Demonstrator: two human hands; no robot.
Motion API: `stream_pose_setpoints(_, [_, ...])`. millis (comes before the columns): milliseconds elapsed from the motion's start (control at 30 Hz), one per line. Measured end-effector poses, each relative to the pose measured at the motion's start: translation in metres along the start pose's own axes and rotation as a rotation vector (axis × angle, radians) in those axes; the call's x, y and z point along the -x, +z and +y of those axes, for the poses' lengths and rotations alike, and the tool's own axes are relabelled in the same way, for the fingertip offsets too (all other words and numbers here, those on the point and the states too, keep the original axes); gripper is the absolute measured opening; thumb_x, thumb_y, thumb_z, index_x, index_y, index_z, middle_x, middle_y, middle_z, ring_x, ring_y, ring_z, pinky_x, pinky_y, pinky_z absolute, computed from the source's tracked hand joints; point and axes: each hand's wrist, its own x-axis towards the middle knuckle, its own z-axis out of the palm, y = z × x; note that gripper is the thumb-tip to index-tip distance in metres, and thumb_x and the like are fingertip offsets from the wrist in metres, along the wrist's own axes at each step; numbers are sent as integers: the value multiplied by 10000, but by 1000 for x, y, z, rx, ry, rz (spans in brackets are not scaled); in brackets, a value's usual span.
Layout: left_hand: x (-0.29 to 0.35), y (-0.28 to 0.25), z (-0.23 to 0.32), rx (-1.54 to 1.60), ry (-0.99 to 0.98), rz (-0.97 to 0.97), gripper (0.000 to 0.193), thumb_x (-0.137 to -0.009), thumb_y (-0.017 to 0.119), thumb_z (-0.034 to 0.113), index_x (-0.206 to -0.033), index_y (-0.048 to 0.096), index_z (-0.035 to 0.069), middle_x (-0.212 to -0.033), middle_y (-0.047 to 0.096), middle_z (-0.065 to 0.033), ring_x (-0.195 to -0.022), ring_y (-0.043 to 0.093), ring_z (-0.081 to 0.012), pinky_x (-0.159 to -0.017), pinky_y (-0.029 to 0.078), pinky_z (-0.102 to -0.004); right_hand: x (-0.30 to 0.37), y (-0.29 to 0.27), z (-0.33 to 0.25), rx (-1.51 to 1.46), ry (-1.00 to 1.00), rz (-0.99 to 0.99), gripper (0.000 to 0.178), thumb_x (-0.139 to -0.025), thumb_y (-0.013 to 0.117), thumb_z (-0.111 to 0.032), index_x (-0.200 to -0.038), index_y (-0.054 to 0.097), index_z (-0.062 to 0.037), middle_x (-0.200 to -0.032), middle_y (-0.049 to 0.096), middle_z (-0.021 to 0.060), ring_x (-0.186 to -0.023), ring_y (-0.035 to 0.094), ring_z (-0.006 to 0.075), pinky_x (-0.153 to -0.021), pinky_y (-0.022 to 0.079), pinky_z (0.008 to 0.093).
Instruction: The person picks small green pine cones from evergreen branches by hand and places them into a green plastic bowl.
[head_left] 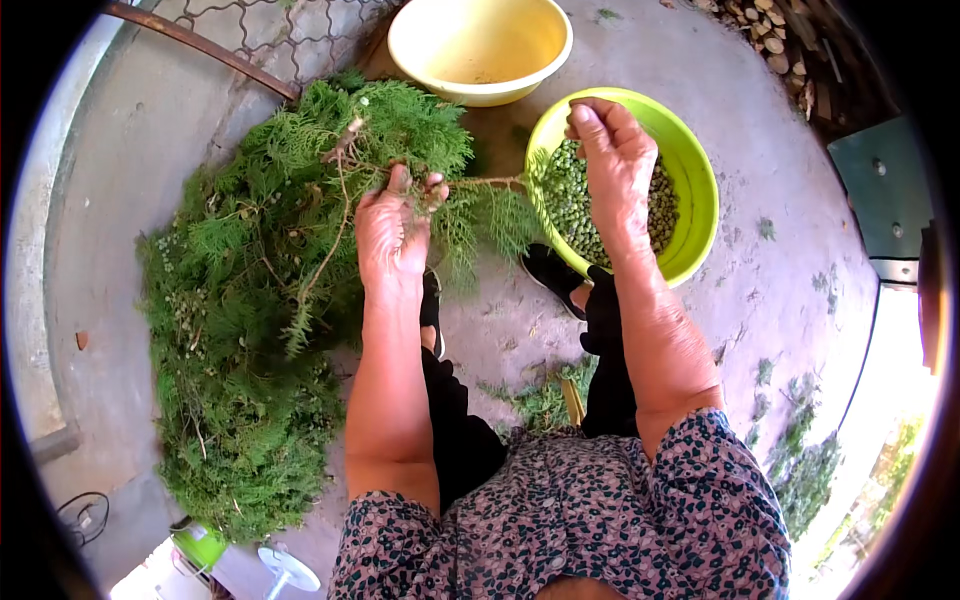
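Observation:
My left hand [392, 228] is closed round a leafy evergreen branch [486, 183], whose thin stem reaches right to the rim of a lime-green basin [703, 190]. Small green cones [572, 208] cover the bottom of that basin. Above it is my right hand [620, 165], thumb and fingers pinched together; whatever lies between them is too small or hidden to make out. To the left of my left hand spreads a big heap of cut evergreen branches [240, 400], with pale cones among the green.
A pale yellow basin [480, 92] stands beyond the heap, beside a metal bar [205, 45] and wire mesh [290, 35]. Stacked firewood [775, 45] lies far right. Loose sprigs [808, 465] litter the concrete floor. A small white fan [288, 570] stands at lower left.

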Motion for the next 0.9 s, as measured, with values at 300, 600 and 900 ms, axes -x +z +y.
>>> stream_pose_setpoints(300, [-2, -1, 7, 127, 111, -16, 126, -816, 566, 111, -876, 525, 9, -792, 581, -114, -710, 586, -253, -622, 506, -380, 33, 8, 14, 374, 105, -1027, 115, -813, 553, -83, -867, 636, -25, -666, 606, 69, -577, 568, 119, -530, 463, 249])
stream_pose_setpoints(600, [-1, -1, 5, 57, 142, -6, 166, -786, 606, 129, -896, 532, 27, -801, 582, -87, -694, 588, -234, -613, 514, -359, 58, 41, -10, -48, 604, -752, 170, -760, 566, -73, -892, 597, 30, -737, 592, 48, -685, 514, 116, -682, 417, 234])
stream_pose_setpoints(900, [11, 6, 10, -4, 186, 66, 117, -781, 602, 84, -833, 550, -8, -772, 595, -105, -636, 609, -258, -556, 552, -357, 39, 15, 31, -105, 607, -134, 222, -772, 440, 9, -959, 557, 30, -801, 587, 86, -610, 515, 142, -544, 435, 267])
